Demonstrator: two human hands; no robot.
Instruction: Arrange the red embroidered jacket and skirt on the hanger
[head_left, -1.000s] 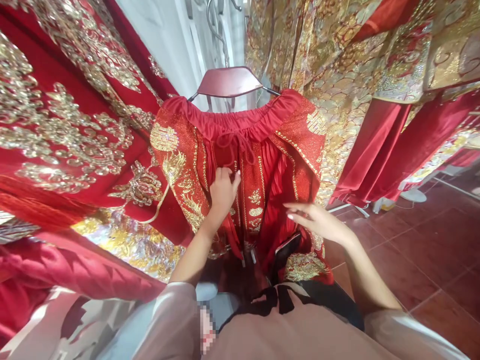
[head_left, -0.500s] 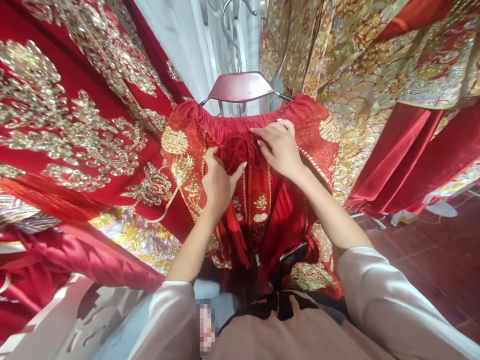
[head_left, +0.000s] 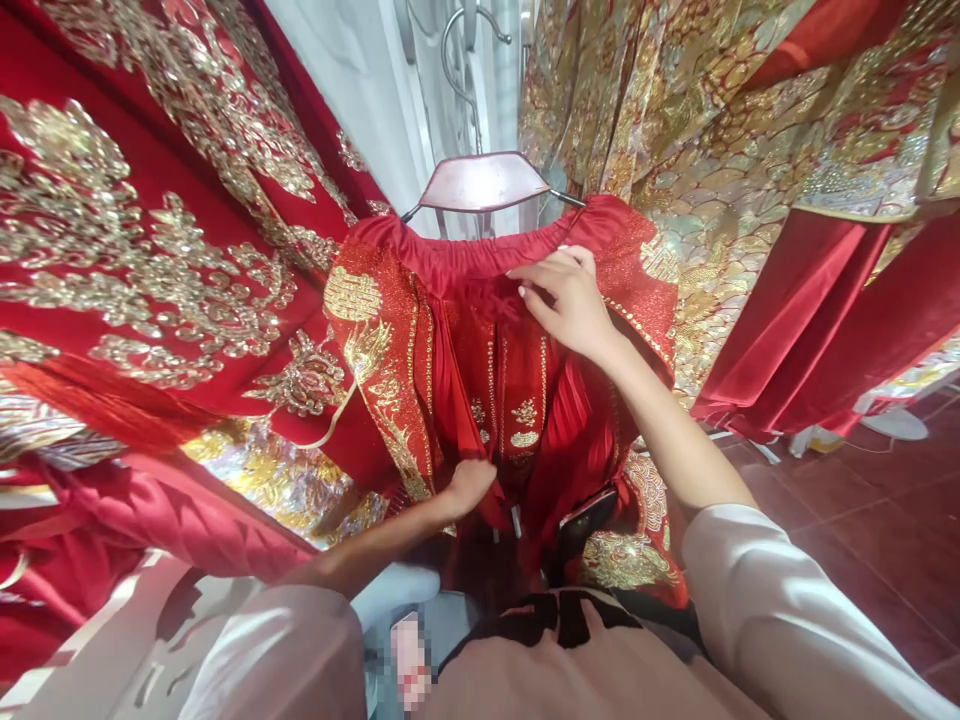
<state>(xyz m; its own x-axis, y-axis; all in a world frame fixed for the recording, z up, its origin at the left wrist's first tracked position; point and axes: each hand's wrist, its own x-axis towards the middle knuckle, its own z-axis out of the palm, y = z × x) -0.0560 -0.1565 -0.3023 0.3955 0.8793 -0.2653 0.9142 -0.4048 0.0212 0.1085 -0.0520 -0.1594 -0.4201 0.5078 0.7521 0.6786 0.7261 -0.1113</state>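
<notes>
A red skirt (head_left: 517, 385) with gold embroidery, beaded lines and pleated inserts hangs by its gathered waistband (head_left: 457, 258) from a hanger (head_left: 485, 182). At the centre of the waistband is a bunched red tie (head_left: 491, 298), partly blurred. My right hand (head_left: 568, 300) is at the waistband just right of this tie, with thumb and forefinger bent close together on the fabric. Lower down, my left hand (head_left: 472, 485) is closed around a fold of the skirt's red cloth, left of the middle panel.
A red garment with gold sequins (head_left: 217, 250) hangs at the left. Gold scale-patterned garments (head_left: 720, 210) hang at the right, with red cloth (head_left: 795, 310) below. A dark flat object (head_left: 589, 515) lies near the skirt's lower right. Dark red floor tiles (head_left: 847, 510) show.
My left hand has dropped from beside the tie to lower on the skirt and closed on its cloth. My right hand has stayed at the waistband.
</notes>
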